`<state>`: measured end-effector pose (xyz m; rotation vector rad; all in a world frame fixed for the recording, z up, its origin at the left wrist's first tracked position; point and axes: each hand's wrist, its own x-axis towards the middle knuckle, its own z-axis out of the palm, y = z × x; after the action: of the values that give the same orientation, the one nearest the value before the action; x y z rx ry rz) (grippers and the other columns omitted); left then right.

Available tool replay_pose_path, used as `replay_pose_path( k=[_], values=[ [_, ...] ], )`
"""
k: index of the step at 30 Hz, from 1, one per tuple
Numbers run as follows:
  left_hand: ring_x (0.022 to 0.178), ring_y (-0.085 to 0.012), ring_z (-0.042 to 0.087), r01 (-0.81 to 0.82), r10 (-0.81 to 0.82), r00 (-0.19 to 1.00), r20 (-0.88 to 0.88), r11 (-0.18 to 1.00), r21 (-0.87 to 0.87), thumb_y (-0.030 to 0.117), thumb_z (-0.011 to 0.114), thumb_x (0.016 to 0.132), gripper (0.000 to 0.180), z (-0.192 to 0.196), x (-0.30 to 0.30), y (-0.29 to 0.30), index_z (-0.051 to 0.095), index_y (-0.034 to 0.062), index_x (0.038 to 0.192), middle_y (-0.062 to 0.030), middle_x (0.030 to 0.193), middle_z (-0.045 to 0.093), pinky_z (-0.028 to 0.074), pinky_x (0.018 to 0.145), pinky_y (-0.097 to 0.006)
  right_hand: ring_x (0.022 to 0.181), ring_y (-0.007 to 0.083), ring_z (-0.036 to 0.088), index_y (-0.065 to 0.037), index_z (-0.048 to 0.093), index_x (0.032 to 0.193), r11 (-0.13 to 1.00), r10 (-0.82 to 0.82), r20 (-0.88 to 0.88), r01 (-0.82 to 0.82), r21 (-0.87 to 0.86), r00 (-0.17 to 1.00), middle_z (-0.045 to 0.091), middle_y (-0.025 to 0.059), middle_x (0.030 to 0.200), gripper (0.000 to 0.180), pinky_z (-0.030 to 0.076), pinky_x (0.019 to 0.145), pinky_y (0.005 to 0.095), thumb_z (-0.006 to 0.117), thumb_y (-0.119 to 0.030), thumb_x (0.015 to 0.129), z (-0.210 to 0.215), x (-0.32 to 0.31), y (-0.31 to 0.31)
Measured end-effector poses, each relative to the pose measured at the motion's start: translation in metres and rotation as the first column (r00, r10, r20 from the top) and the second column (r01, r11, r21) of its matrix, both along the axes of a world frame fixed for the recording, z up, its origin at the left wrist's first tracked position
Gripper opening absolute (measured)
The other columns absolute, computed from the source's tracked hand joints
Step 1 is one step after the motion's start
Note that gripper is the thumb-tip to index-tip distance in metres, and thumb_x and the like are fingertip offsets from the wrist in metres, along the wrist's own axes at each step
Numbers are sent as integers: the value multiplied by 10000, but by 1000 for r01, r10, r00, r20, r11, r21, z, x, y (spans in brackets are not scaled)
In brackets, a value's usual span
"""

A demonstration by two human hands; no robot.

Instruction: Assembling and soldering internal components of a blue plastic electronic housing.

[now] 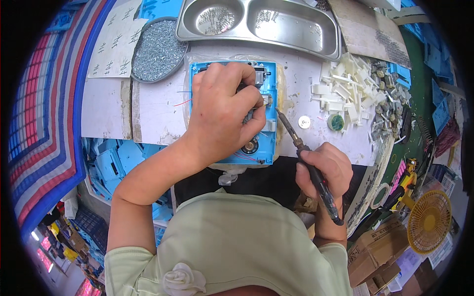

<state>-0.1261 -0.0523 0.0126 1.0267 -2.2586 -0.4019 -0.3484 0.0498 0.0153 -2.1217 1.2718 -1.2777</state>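
Observation:
An open blue plastic casing [270,140] lies on a clear plastic-covered pad [281,89] in front of me. Inside it are a round speaker-like part [251,146], thin wires and metal parts. My left hand [222,106] is over the casing, thumb and fingers bent together inside it; what they grip is hidden. A soldering iron [316,172] with a black handle is in my right hand [330,170], fingers wrapped round it. Its thin metal tip points up and left, close to the casing's right edge. Red and blue wire ends stick out left of the casing.
Small screws fill a grey bowl [157,52] at the far left. A steel tray [296,47] with springs stands behind. White plastic parts [345,89], small metal parts [390,98], a round green-filled tin [335,122] and a white disc [304,122] lie right. A yellow fan [429,222] stands lower right.

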Motion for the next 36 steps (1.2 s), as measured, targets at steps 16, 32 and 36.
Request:
replay_pose_path(
  k=[16, 32, 36],
  values=[
    [945, -275, 535, 5, -5, 1000, 12, 1000, 12, 87, 773, 675, 170, 3, 1, 0, 668, 83, 809, -80, 1000, 572, 372, 820, -397, 489, 201, 511, -10, 660, 1049, 1000, -26, 54, 26, -7, 998, 565, 51, 628, 346, 390, 461, 302, 749, 40, 719, 1, -5, 2],
    [855, -262, 507, -32, 31, 999, 23, 999, 36, 81, 760, 699, 131, 7, -7, -4, 677, 82, 799, -65, 924, 538, 373, 779, -386, 486, 193, 500, 16, 645, 1018, 1000, -1, 57, 2, -26, 998, 558, 61, 623, 270, 373, 458, 301, 740, -5, 766, -4, -2, -13],
    [854, -264, 509, -36, 35, 997, 64, 999, 18, 84, 757, 691, 133, 9, -8, -5, 669, 96, 791, -60, 915, 530, 369, 770, -393, 486, 191, 497, 35, 636, 1004, 1000, 14, 48, -13, -22, 999, 559, 71, 622, 233, 368, 458, 303, 738, -34, 806, -4, -2, -15]
  ],
)
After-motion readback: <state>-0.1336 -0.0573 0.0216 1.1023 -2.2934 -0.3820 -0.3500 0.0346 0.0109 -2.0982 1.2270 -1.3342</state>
